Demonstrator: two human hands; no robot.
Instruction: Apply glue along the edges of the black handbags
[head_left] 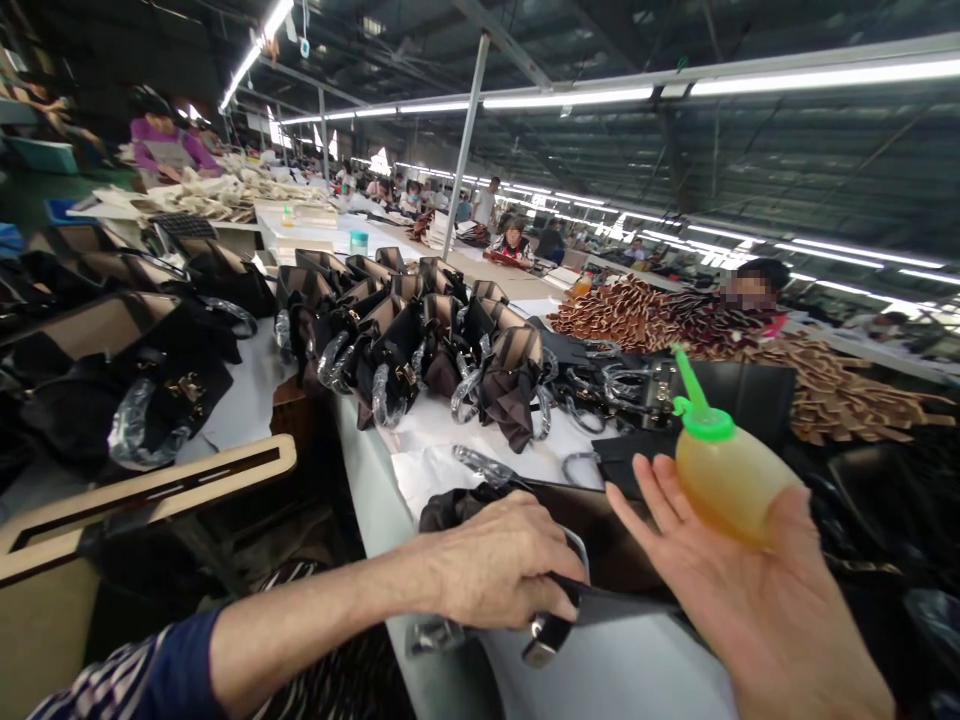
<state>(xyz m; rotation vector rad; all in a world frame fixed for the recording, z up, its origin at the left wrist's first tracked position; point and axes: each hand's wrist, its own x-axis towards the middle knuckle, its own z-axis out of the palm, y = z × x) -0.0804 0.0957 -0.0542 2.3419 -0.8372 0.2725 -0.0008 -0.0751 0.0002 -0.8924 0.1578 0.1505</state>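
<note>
The glue bottle (pixel 726 478), amber with a green nozzle cap, lies tilted in your right hand (pixel 757 590), resting on the open palm with the fingers spread rather than wrapped round it. Your left hand (pixel 501 572) is clenched over the wrapped handle (pixel 551 628) of a dark handbag (pixel 600 545) that lies at the near edge of the counter (pixel 622 680). Just beyond the handbag, white paper (pixel 442 440) covers the counter, and rows of brown-and-black bags (pixel 420 335) crowd it further back. To your right, a heap of brown leather strips (pixel 825 385) fills the space. Bare counter shows only below your hands.
</note>
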